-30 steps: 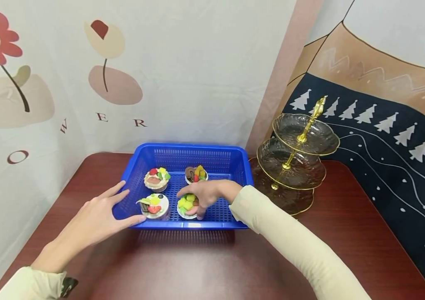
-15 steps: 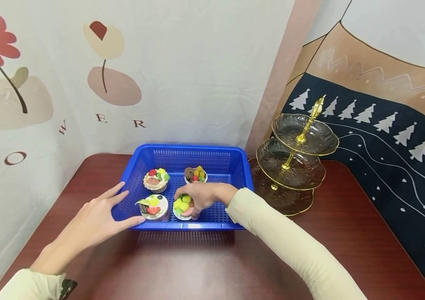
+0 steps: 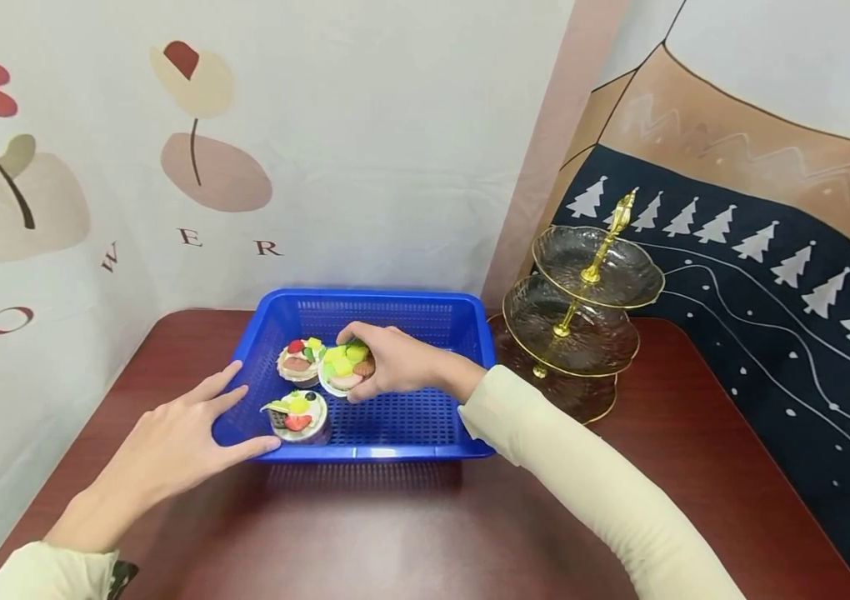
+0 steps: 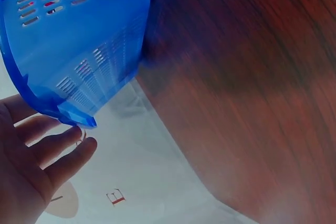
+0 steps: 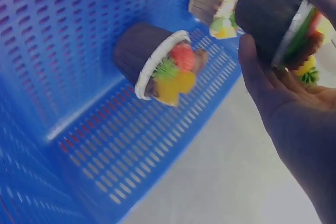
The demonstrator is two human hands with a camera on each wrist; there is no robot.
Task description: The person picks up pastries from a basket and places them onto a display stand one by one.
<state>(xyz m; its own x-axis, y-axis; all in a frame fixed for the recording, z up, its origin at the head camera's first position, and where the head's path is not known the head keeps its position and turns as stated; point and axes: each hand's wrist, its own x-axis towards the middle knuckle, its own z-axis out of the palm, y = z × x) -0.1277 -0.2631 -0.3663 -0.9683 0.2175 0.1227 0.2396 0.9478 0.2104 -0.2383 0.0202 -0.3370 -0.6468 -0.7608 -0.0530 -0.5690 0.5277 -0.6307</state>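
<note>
My right hand [image 3: 402, 362] grips a cupcake [image 3: 346, 368] with yellow and green fruit on top, thumb on one side and fingers on the other. It is raised inside the blue plastic basket [image 3: 410, 452]; its dark cup shows in the right wrist view. Left of it sits a cream cupcake [image 3: 297, 365] with a red berry, and nearer the front a white-topped cupcake [image 3: 299, 418] with strawberry. A chocolate cupcake [image 5: 149, 61] stands behind my right hand, hidden from the head view. My left hand [image 3: 170, 442] rests on the basket's left rim, fingers spread and nearly straight.
Right of the basket stands a three-tier glass stand [image 3: 571, 325] with gold edges and a gold handle. Everything rests on a dark red wooden table [image 3: 365, 533]. A white flower-print cloth [image 3: 380, 167] hangs behind, and a dark tree-print cloth [image 3: 755, 333] hangs at right.
My right hand has lifted the fruit-topped cupcake from the basket's front and carried it back and left, beside the cream cupcake. The left hand has stayed at the rim. The head view has shifted slightly.
</note>
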